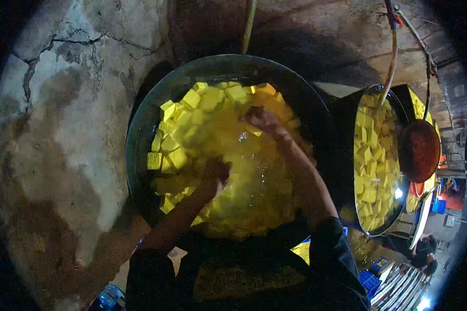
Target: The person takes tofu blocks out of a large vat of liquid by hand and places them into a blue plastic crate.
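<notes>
Below me is a large round dark vat [140, 124] with cloudy yellowish liquid in it. Many yellow blocks [177, 157] lie crowded along its left and upper sides. My left hand [219, 173] is low over the liquid near the middle, its fingers blurred and hard to make out. Farther up and to the right, my right hand [259, 119] reaches down close to a yellow piece at the surface. Whether either hand holds anything does not show.
A second vat [356, 171] full of yellow blocks stands at the right, with a reddish-brown round vessel [420, 150] beside it. Blue crates [369, 282] are at the lower right, near a person [425, 254]. A cracked wall [83, 124] rises at left.
</notes>
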`<state>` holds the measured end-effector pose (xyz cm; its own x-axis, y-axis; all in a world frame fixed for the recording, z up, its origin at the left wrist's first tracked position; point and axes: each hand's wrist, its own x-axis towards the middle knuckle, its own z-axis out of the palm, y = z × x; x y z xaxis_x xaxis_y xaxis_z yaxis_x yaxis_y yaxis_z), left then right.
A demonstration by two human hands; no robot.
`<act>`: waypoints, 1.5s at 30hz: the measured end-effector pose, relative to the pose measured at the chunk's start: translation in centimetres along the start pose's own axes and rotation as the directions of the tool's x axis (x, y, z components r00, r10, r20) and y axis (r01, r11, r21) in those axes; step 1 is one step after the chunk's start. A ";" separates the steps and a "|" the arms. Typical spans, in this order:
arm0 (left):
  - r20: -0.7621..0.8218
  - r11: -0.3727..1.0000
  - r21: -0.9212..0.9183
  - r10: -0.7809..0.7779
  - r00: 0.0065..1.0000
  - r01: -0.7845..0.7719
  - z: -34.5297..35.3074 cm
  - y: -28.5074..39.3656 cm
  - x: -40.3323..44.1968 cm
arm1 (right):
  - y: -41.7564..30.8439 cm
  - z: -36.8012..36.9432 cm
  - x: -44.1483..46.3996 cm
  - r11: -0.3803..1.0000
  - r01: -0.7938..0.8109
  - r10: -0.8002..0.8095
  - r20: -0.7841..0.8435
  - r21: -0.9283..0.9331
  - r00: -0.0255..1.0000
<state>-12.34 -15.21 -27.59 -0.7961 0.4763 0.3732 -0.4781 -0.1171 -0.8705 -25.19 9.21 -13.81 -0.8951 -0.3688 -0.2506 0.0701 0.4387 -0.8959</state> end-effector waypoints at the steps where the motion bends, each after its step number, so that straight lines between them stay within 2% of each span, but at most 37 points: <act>1: -0.165 0.731 0.630 -0.204 0.965 0.263 0.1 0.6 0.0 | -0.9 0.7 1.8 0.996 -0.021 0.021 -0.001 -0.081 1.000; 2: -0.538 0.148 0.837 0.049 0.842 0.526 1.3 -1.8 1.1 | -4.9 1.7 3.1 0.913 -0.312 0.288 -0.129 -0.264 0.949; 3: -0.618 -0.007 0.772 0.225 0.753 0.635 1.9 -2.8 1.3 | -7.3 2.7 4.1 0.716 -0.578 0.496 -0.298 -0.391 0.816; 4: -0.581 -0.200 0.720 0.350 0.735 0.665 2.2 -3.0 1.4 | -5.8 4.2 5.6 0.721 -0.572 0.493 -0.290 -0.391 0.820; 5: -0.501 -0.540 0.504 0.454 0.737 0.674 2.8 -3.0 1.8 | -2.5 6.2 7.2 0.672 -0.531 0.308 -0.457 -0.516 0.834; 6: -0.409 -0.780 0.134 0.518 0.751 0.611 3.4 -3.2 2.3 | -0.6 7.3 8.0 0.589 -0.509 0.089 -0.575 -0.628 0.813; 7: -0.365 -0.818 -0.027 0.543 0.756 0.574 4.0 -3.0 2.8 | -0.5 7.4 7.9 0.598 -0.497 0.048 -0.591 -0.629 0.805; 8: -0.340 -0.823 -0.079 0.553 0.761 0.563 4.6 -2.6 3.4 | -0.6 7.6 7.8 0.605 -0.485 0.008 -0.605 -0.631 0.796; 10: -0.296 -0.824 -0.049 0.552 0.779 0.565 5.7 -1.4 4.5 | 0.0 6.0 7.6 0.760 -0.469 0.203 -0.521 -0.450 0.829; 11: -0.273 -0.828 0.000 0.539 0.797 0.560 6.0 -0.3 4.7 | 0.6 4.8 7.0 0.755 -0.470 0.202 -0.521 -0.456 0.830; 12: -0.241 -0.837 0.080 0.510 0.826 0.541 6.3 0.7 4.9 | 1.2 3.1 6.0 0.879 -0.351 0.265 -0.280 -0.324 0.923; 13: -0.197 -0.842 0.173 0.479 0.856 0.511 6.2 1.9 4.9 | 1.9 1.5 5.1 0.955 -0.262 0.262 -0.020 -0.143 0.965; 14: -0.138 -0.839 0.271 0.451 0.882 0.471 5.8 3.1 4.8 | 4.0 1.1 4.0 0.951 -0.268 0.267 -0.027 -0.154 0.963; 15: -0.077 -0.792 0.409 0.464 0.882 0.453 5.1 4.1 4.6 | 7.5 1.6 2.5 0.986 -0.067 0.077 -0.058 0.151 0.995; 16: -0.149 -0.611 0.637 0.500 0.853 0.469 6.4 0.8 5.9 | 8.5 1.6 1.0 0.956 0.040 -0.008 -0.109 0.291 0.994; 17: -0.176 -0.162 0.814 0.846 0.504 0.557 5.5 -0.8 7.5 | 7.1 1.7 -0.8 0.896 0.152 -0.093 -0.159 0.417 0.983; 18: -0.189 -0.156 0.814 0.840 0.509 0.560 4.9 -2.4 8.9 | 5.7 1.3 -2.5 0.817 0.273 -0.267 -0.088 0.508 0.960; 20: -0.230 0.078 0.935 0.874 0.427 0.345 4.0 -4.5 10.6 | 2.0 1.3 -5.1 0.713 0.368 -0.433 -0.038 0.596 0.901; 21: -0.218 0.039 0.912 0.890 0.402 0.407 2.7 -1.6 9.4 | 1.4 1.6 -5.8 0.702 0.146 -0.233 0.032 0.697 0.972; 22: -0.223 0.042 0.911 0.887 0.404 0.410 2.4 -2.6 9.9 | -1.1 2.1 -6.7 0.683 0.155 -0.216 -0.004 0.714 0.976; 24: -0.102 0.018 0.986 0.848 0.519 0.164 1.6 -5.8 11.6 | -6.3 3.2 -8.5 0.643 0.178 -0.182 -0.077 0.745 0.980; 26: -0.119 0.061 0.990 0.833 0.541 0.124 1.0 -7.1 12.2 | -7.9 3.8 -8.6 0.957 -0.015 0.047 -0.104 0.291 0.994; 27: -0.141 0.101 0.989 0.860 0.490 0.107 1.2 -8.8 12.4 | -6.8 4.4 -7.7 0.995 -0.098 0.100 -0.129 0.021 0.987; 28: -0.162 0.137 0.987 0.884 0.438 0.086 1.6 -11.2 13.1 | -7.2 4.5 -7.9 0.995 -0.099 0.101 -0.135 0.020 0.986; 30: -0.210 0.197 0.973 0.971 0.110 0.121 1.1 -12.0 14.7 | -8.4 4.6 -7.9 0.999 -0.016 0.026 -0.238 0.043 0.971; 32: -0.152 0.320 0.924 0.810 0.567 -0.210 -1.5 -7.8 12.4 | -8.8 4.9 -7.3 0.994 -0.035 0.009 -0.242 -0.106 0.970; 34: -0.188 0.248 0.966 0.867 0.462 -0.072 -1.5 -9.4 12.3 | -9.8 6.2 -6.9 0.848 0.192 -0.381 -0.314 -0.495 0.870; 35: -0.255 0.363 0.922 0.833 0.492 -0.137 -1.7 -9.5 11.9 | -9.6 6.9 -6.7 0.753 0.236 -0.504 -0.307 -0.615 0.808; 36: -0.312 0.471 0.860 0.790 0.527 -0.197 -1.7 -9.6 11.7 | -7.8 8.0 -6.2 0.628 0.149 -0.533 -0.282 -0.764 0.798; 37: -0.146 0.381 0.895 0.743 0.653 -0.233 -1.6 -9.7 11.9 | -7.8 8.1 -5.4 0.552 0.109 -0.549 -0.262 -0.827 0.794; 38: -0.136 0.375 0.895 0.746 0.652 -0.243 -2.3 -6.9 10.6 | -7.7 8.2 -4.7 0.471 0.067 -0.565 -0.242 -0.880 0.789; 39: -0.165 0.686 0.670 0.511 0.844 -0.284 -3.9 -1.6 8.0 | -9.1 7.2 -3.1 0.731 0.044 -0.275 -0.235 -0.681 0.932; 40: -0.121 0.806 0.528 0.383 0.916 -0.267 -3.2 -0.8 7.7 | -10.0 6.2 -1.1 0.901 -0.069 0.021 -0.118 -0.428 0.993; 41: -0.074 0.902 0.382 0.247 0.966 -0.201 -2.5 0.0 7.4 | -7.1 6.5 1.4 0.863 -0.166 0.086 -0.184 -0.478 0.979; 42: -0.010 0.638 0.765 0.142 0.990 -0.084 0.7 -3.2 9.4 | -4.3 6.8 3.8 0.815 -0.263 0.151 -0.250 -0.516 0.957; 44: -0.004 0.200 0.980 0.023 1.000 -0.001 3.5 -4.8 10.1 | -3.8 7.3 5.8 0.839 0.053 -0.223 -0.254 -0.542 0.941; 45: -0.035 0.325 0.941 0.359 0.933 -0.090 4.3 -5.5 9.9 | -3.3 7.7 6.5 0.802 0.110 -0.322 -0.271 -0.587 0.907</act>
<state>-19.21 -13.59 -17.70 -0.9013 0.4324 0.0247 -0.4328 -0.9014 -0.0148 -27.83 -0.92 -15.29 -0.9537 -0.2543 0.1605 -0.3006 0.7921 -0.5312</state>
